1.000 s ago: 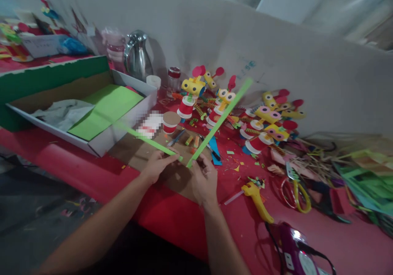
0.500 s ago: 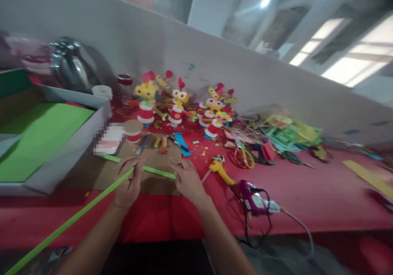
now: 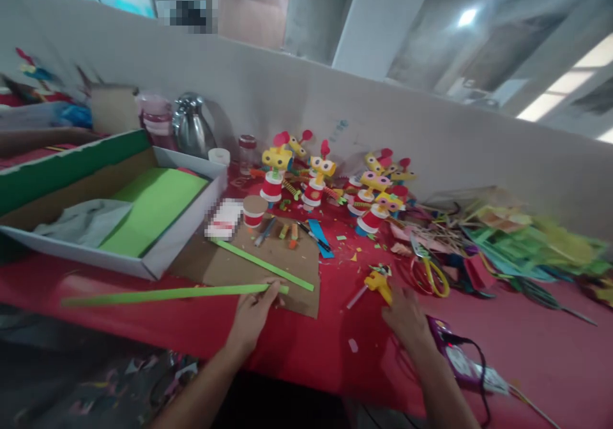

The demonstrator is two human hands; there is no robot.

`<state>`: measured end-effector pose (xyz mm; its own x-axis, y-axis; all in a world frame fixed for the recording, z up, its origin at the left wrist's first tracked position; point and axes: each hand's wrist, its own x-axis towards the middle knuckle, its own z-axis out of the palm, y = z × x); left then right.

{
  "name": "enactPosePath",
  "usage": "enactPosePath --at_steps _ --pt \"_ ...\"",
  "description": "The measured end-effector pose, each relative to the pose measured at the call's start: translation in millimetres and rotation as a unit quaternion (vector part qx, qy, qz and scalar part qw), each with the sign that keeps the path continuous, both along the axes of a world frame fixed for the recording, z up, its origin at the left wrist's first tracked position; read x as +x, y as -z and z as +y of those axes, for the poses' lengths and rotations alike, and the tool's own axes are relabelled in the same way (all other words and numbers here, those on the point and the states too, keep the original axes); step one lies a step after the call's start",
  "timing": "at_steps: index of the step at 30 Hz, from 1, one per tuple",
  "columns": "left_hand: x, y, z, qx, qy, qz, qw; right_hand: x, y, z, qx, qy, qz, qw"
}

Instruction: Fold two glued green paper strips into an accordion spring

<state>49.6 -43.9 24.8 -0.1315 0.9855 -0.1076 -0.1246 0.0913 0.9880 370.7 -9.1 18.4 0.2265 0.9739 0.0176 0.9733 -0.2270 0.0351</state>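
A grey wall [image 3: 230,90] stands behind a long table [image 3: 306,352] with a red cover, and the work lies along it; at the left there is a white box [image 3: 184,231], in which a green sheet [image 3: 156,205] lies; in front of this box, the held strip [image 3: 167,295], long and light green, extends almost level to the left from the left hand [image 3: 256,311], whose fingertips pinch it close to its right end; behind this hand, a second strip [image 3: 263,264] of the same green lies on the brown board [image 3: 201,263], sloping down to the right; farther back are a red and white cup [image 3: 253,212] and several small figures [image 3: 313,189] with yellow heads; to the right of the board, the yellow glue gun [image 3: 378,283] rests on the table, its clear stick pointing to the lower left and its handle sloping to the lower right, directly towards the right hand [image 3: 407,311], which is much nearer to it than the left; the right fingers are bent at this handle, but I cannot tell whether they grasp it; beyond are scissors [image 3: 435,279] with yellow and red handles
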Motion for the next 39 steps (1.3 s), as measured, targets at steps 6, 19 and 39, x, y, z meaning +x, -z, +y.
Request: enactPosePath --at_steps 6,19,39 --pt "-6 10.7 2 -0.031 0.004 -0.051 0.998 10 -3.8 14 0.062 -0.012 0.037 0.997" --pt "2 30.7 9 0.077 0.036 0.194 0.977 -100 -57.1 -70 -0.061 -0.035 0.619 0.782" --pt "0 19.3 7 0.104 0.037 0.368 0.923 -131 -28.2 -77 -0.07 -0.131 0.46 0.875"
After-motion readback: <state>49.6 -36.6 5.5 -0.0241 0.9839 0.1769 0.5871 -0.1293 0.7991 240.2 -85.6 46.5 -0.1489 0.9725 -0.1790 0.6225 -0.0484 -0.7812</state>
